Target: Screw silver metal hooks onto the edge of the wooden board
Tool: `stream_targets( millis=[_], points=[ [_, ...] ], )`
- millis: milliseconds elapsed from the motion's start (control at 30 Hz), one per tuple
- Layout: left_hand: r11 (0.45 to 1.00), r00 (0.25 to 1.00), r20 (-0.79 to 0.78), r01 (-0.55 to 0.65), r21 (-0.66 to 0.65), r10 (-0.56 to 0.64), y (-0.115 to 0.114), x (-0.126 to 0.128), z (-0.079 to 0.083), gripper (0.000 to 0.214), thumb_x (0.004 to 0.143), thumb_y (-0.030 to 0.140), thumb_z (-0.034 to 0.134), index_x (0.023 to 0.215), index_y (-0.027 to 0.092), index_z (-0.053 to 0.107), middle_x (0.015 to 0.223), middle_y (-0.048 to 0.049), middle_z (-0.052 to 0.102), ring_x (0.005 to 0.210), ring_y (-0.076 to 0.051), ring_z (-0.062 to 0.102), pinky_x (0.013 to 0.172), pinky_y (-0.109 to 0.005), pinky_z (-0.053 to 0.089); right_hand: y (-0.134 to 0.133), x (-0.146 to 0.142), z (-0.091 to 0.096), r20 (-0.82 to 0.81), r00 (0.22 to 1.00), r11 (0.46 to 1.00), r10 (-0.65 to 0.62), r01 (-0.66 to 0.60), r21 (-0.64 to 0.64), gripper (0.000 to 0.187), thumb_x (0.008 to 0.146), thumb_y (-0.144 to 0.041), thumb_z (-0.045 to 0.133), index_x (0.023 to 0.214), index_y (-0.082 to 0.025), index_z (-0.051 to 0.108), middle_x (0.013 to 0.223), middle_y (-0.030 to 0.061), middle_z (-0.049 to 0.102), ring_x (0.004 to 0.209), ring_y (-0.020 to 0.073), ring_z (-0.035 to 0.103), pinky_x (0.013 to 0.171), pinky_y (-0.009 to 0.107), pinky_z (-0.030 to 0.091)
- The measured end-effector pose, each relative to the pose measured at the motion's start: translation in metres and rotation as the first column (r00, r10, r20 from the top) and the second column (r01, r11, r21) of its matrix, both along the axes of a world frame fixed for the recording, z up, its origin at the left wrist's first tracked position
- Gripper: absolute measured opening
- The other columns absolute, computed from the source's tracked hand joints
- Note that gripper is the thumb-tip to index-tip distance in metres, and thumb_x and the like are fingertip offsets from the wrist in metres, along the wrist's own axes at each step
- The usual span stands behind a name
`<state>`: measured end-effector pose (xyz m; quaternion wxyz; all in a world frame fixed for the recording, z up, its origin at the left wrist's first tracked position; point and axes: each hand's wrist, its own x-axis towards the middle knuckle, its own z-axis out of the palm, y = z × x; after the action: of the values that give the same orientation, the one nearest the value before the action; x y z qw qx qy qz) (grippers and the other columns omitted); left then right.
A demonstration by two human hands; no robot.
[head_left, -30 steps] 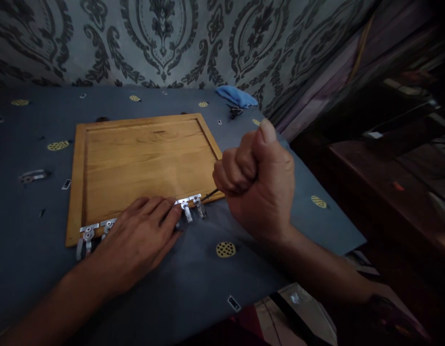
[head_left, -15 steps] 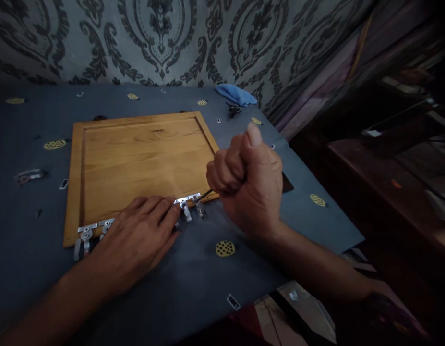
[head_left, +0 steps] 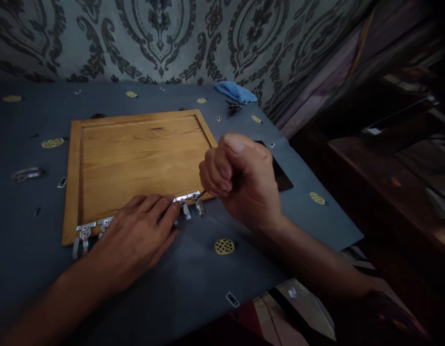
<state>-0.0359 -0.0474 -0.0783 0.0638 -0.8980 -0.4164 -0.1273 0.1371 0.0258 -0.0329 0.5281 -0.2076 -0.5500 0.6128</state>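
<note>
Wood panel (head_left: 136, 158) bears left bracket (head_left: 86, 232) and right bracket (head_left: 188, 201) on its near edge. Your right hand (head_left: 240, 178) clenches a driver (head_left: 202, 194) at the right bracket; your left hand (head_left: 136, 240) presses flat, fingers extended. Screw seating unreadable.

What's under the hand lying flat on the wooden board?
The left hand covers the near edge of the wooden board and some blue-grey cloth. Metal brackets peek out beside it; anything right beneath the palm is hidden.

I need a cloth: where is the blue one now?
In the head view, the blue cloth lies far right on the table, against the patterned wall.
</note>
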Motion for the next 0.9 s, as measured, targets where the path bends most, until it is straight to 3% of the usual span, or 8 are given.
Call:
stream_targets(
  millis=[200,567,700,900],
  points=[
    [1.000,1.000,-0.004,-0.006,-0.006,0.006,0.0003,0.0004,-0.0001,0.029,0.099,0.023,0.047,0.112,0.007,0.066,0.109,-0.0197,0.073,0.094,-0.032,0.069,0.082,-0.047,0.054,-0.0005,0.0007,0.0004,-0.084,0.994,0.997,-0.063,0.066,0.028,0.058,0.088,-0.045,0.069,0.050,-0.021,0.032,0.042,-0.0089,0.026,0.037,0.0048,0.020,0.038,0.022,0.021],
    [1.000,1.000,-0.021,-0.012,0.003,0.012,-0.0006,0.0001,-0.0011,0.031,0.100,0.023,0.042,0.113,0.007,0.066,0.110,-0.0192,0.073,0.098,-0.032,0.069,0.084,-0.047,0.056,0.0041,-0.0016,-0.0055,-0.078,0.985,0.988,-0.151,0.151,-0.009,0.055,0.086,-0.040,0.070,0.051,-0.022,0.031,0.045,-0.0092,0.027,0.037,0.0050,0.021,0.038,0.021,0.023],
    [1.000,1.000,-0.021,-0.015,-0.008,0.015,-0.0008,0.0004,0.0003,0.029,0.099,0.022,0.045,0.113,0.008,0.066,0.110,-0.0184,0.073,0.098,-0.031,0.069,0.085,-0.047,0.056,0.0036,-0.0012,-0.0051,-0.085,0.993,0.996,-0.085,0.086,0.014,0.051,0.087,-0.037,0.069,0.051,-0.020,0.037,0.045,-0.0084,0.030,0.039,0.0051,0.024,0.040,0.022,0.023],
    [1.000,0.999,-0.028,-0.022,0.011,0.022,-0.0011,0.0006,-0.0034,0.032,0.100,0.023,0.041,0.116,0.008,0.065,0.112,-0.0179,0.074,0.099,-0.031,0.070,0.085,-0.048,0.057,0.0056,0.0057,-0.0052,0.089,0.996,0.999,0.009,-0.013,0.045,0.047,0.097,-0.041,0.061,0.057,-0.019,0.052,0.055,-0.0049,0.041,0.051,0.0089,0.036,0.050,0.026,0.030]
  ],
)
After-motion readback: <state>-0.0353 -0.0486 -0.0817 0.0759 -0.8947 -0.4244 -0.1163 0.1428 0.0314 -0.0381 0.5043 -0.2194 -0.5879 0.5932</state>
